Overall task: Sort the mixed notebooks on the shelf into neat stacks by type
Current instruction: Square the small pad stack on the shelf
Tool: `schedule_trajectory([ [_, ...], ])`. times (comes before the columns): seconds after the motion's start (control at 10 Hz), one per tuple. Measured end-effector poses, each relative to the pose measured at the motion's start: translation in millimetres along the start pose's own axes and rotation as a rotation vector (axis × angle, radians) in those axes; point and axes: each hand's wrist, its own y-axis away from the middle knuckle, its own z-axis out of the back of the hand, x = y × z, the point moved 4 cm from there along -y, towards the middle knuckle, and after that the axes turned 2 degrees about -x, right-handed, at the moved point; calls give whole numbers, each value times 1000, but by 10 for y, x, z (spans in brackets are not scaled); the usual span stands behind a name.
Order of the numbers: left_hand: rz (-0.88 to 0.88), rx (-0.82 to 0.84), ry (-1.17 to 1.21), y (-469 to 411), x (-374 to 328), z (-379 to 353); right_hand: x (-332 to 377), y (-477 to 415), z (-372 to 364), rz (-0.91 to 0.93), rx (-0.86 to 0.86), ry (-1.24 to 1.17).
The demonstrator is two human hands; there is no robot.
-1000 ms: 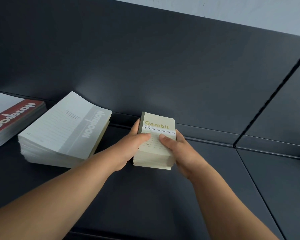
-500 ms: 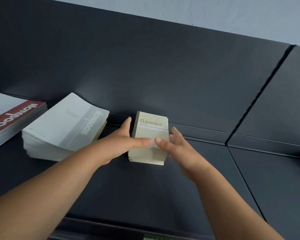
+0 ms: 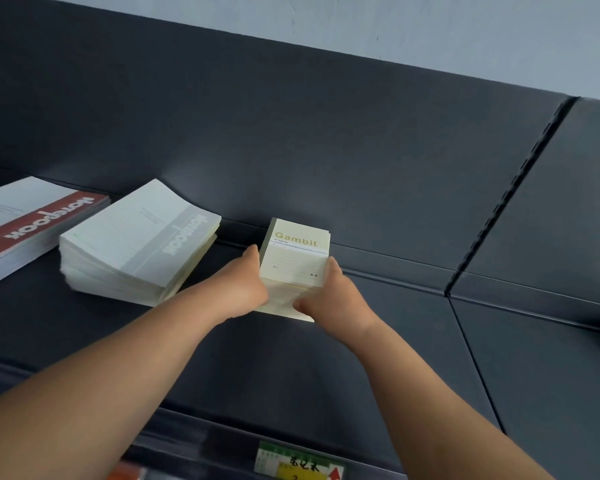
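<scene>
Stack of cream Gambit notebooks (image 3: 293,261), left fingers (image 3: 253,253) pressing flat, right fingers (image 3: 333,266) gripping

Soft, even indoor light, medium bright as we read it. The dark shelf (image 3: 326,362) reads murky, with only faint shadow under the left hand (image 3: 243,287) and right hand (image 3: 329,294). Between them the cream stack (image 3: 293,261) has smeared lower edges. The price label (image 3: 298,462) below the hands is blurry. We note lines bowing far from the hands, wide-angle.
</scene>
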Motion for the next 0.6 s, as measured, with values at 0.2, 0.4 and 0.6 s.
schedule_trajectory([
  [0.2, 33, -29, 102, 88, -39, 54, -22, 35, 95, 18, -10, -5],
  [0.4, 9, -69, 95, 129, -24, 90, 61, 156, 56, 43, -73, 263],
  [0.6, -11, -29, 75, 301, -56, 140, 168, 332, 157, -76, -113, 227],
])
